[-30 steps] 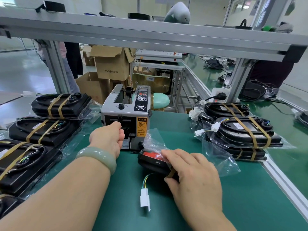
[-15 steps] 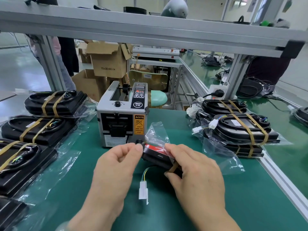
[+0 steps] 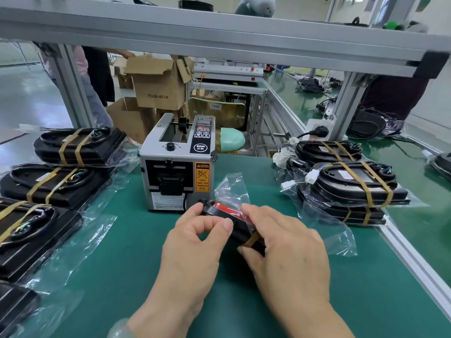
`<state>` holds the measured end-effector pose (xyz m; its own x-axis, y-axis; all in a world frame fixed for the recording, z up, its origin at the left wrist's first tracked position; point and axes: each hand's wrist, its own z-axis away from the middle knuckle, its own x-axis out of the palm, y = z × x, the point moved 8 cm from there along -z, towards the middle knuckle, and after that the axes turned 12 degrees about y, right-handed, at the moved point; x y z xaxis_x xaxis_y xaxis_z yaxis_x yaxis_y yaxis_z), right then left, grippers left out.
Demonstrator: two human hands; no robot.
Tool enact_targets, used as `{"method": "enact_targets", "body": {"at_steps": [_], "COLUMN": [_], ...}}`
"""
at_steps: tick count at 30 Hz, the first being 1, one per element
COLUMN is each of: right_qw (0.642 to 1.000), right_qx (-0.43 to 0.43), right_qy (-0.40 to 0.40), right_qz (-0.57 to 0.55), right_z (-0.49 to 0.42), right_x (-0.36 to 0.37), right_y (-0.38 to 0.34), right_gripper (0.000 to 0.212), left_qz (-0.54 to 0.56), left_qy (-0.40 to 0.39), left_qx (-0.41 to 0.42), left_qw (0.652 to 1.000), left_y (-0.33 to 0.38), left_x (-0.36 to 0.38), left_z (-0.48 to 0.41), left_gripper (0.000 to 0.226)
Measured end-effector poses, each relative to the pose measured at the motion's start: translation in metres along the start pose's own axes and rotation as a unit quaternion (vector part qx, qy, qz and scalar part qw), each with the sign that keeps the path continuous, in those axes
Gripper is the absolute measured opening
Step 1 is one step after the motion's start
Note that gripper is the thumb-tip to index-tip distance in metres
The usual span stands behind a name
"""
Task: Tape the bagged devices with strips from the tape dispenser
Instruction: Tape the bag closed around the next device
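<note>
A black device with a red part, in a clear bag [image 3: 225, 211], lies on the green mat just in front of the grey tape dispenser [image 3: 178, 164]. My left hand [image 3: 195, 242] pinches the device's near left edge between thumb and curled fingers. My right hand [image 3: 288, 252] grips its right side, thumb by a brown tape strip [image 3: 251, 239] that wraps the edge. I cannot make out any strip in the left fingers. Most of the device is hidden under both hands.
Taped bagged devices lie in a row at the left [image 3: 48, 184] and in a stack at the right [image 3: 351, 189]. The aluminium frame's crossbar [image 3: 219, 37] runs overhead. Cardboard boxes [image 3: 158, 84] and a person stand beyond the bench. The table's rail [image 3: 412, 254] is at right.
My left hand left the dispenser's outlet and came back to the device's left edge. The white wire connector that showed below the device is now covered by my hands.
</note>
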<state>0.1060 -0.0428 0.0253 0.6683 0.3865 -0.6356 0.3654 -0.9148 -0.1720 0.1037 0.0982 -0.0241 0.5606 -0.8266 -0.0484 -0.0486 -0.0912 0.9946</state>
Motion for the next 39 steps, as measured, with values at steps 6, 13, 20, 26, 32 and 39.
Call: {"method": "enact_targets", "body": {"at_steps": [6,13,20,26,32,39], "right_qw": [1.000,1.000,1.000,1.000,1.000,1.000], "right_qx": [0.006,0.013,0.011,0.014,0.014,0.013], "right_qy": [0.005,0.006,0.007,0.003,0.004,0.011], "right_qz": [-0.003,-0.005,0.001,0.000,0.002,-0.001], "right_z": [0.0013,0.0010,0.0012,0.0019,0.0019,0.0022], "right_x": [-0.0006,-0.0011,-0.0010,0.0008,0.0011,0.0003], "right_y": [0.0000,0.0002,-0.0007,-0.0004,-0.0011,-0.0015], "right_gripper": [0.079,0.078,0.078,0.079,0.079,0.079], "left_qz": [0.004,0.013,0.020,0.004,-0.011,-0.011], "left_qy": [0.012,0.020,0.020,0.037,0.062,0.086], "left_qx": [-0.003,0.000,0.000,0.010,0.015,0.016], "left_qw": [1.000,1.000,1.000,0.999,0.998,0.996], "left_y": [-0.0024,-0.0031,-0.0006,0.0009,0.0007,-0.0036], "left_x": [0.0037,0.0036,0.0035,0.0025,0.0007,0.0001], "left_z": [0.0008,0.0002,0.0011,0.0023,0.0039,0.0059], "left_gripper": [0.020,0.020,0.020,0.022,0.023,0.022]}}
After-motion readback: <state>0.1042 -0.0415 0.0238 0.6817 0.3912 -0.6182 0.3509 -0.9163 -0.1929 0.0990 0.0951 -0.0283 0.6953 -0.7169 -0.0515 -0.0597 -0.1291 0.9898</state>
